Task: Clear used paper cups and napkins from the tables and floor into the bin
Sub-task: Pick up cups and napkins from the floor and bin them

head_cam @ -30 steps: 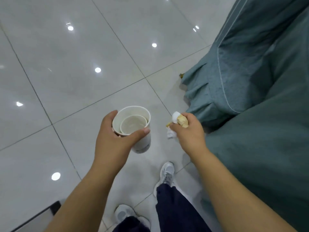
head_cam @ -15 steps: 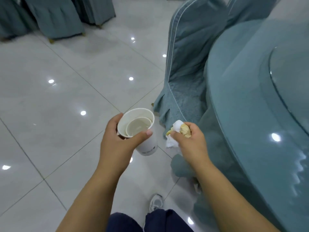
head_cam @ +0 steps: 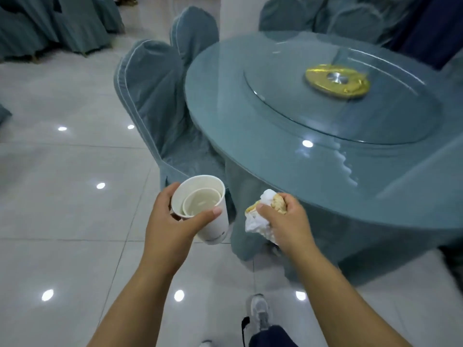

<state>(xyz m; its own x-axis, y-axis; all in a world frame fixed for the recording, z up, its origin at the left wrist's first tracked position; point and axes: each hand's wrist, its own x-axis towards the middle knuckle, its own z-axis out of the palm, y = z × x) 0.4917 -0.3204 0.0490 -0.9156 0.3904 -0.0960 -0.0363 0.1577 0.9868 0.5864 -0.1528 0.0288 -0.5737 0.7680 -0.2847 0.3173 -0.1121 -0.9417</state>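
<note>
My left hand (head_cam: 172, 221) grips a white paper cup (head_cam: 218, 221) with a smaller cup (head_cam: 200, 202) nested inside it, held upright over the floor. My right hand (head_cam: 285, 221) is closed around crumpled white and yellowish napkins (head_cam: 255, 219), held at the same height just right of the cups. Both hands hover beside the near edge of a round table (head_cam: 250, 136) covered in teal cloth under glass. No bin is in view.
The table carries a glass turntable (head_cam: 313, 121) with a gold centre disc (head_cam: 337, 81). Teal-covered chairs (head_cam: 150, 96) stand against its left side, more at the far left and behind. Glossy white floor tiles (head_cam: 62, 209) stretch to the left. My shoe (head_cam: 260, 311) shows below.
The view has swung up from the floor to the table top and chairs. Both hands keep the same hold on the cups and napkins, still side by side.
</note>
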